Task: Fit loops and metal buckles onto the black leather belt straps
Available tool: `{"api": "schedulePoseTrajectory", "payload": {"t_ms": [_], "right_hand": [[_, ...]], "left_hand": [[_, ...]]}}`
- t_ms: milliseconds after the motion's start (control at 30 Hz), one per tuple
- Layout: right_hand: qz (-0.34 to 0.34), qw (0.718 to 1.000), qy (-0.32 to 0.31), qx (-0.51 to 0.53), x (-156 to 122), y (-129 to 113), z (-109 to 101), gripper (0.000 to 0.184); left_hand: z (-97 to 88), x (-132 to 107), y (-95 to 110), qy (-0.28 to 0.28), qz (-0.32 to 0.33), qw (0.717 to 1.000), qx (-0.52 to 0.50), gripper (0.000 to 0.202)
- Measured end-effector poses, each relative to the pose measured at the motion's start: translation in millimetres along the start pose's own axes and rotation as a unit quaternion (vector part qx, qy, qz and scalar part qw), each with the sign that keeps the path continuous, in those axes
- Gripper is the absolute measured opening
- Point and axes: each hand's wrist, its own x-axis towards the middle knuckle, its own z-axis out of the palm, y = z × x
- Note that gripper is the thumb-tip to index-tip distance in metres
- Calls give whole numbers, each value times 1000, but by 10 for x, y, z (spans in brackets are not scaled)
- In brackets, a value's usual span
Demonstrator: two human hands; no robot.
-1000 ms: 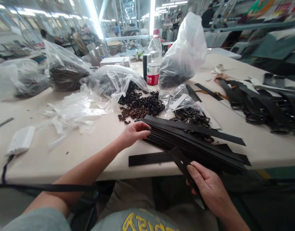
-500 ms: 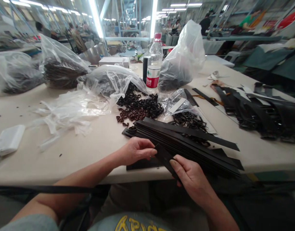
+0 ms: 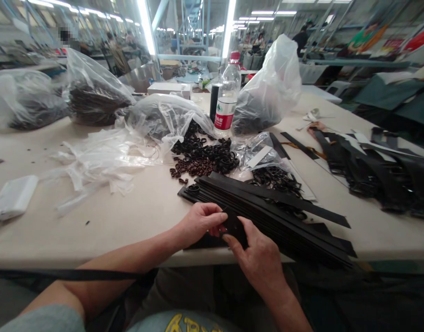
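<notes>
A black belt strap (image 3: 235, 227) is held between my two hands at the table's front edge. My left hand (image 3: 202, 222) pinches its end between thumb and fingers. Close beside it, my right hand (image 3: 255, 246) grips the strap, with the thumb near my left fingertips. The strap looks bent or folded there; its lower part is hidden by my right hand. Just behind lies a stack of black straps (image 3: 260, 207), with a small black ring (image 3: 194, 188) on its left end. Beyond the stack are heaps of black loops (image 3: 218, 152) and brown loops (image 3: 189, 167).
A plastic bottle (image 3: 227, 99) stands behind the loops, between filled clear bags (image 3: 267, 87). Loose plastic sleeves (image 3: 104, 157) lie left of centre, a white packet (image 3: 14, 197) at far left. Black belts with buckles (image 3: 374, 166) are piled at right. People work in the background.
My right hand has slid up and left along the strap, close to my left hand. The strap has become bent between them. The view has shifted slightly.
</notes>
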Motion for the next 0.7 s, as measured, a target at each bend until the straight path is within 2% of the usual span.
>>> {"api": "schedulePoseTrajectory", "payload": {"t_ms": [267, 400, 567, 700], "right_hand": [[44, 997, -19, 64, 19, -63, 2, 33], [22, 999, -18, 31, 1, -55, 59, 33], [11, 1000, -20, 16, -3, 13, 141, 31], [-16, 999, 18, 30, -11, 85, 194, 33]], "left_hand": [[18, 22, 0, -7, 2, 1000, 17, 39], [16, 41, -28, -8, 0, 999, 32, 36], [-13, 84, -79, -34, 43, 997, 57, 30], [-12, 95, -68, -40, 81, 990, 109, 30]]}}
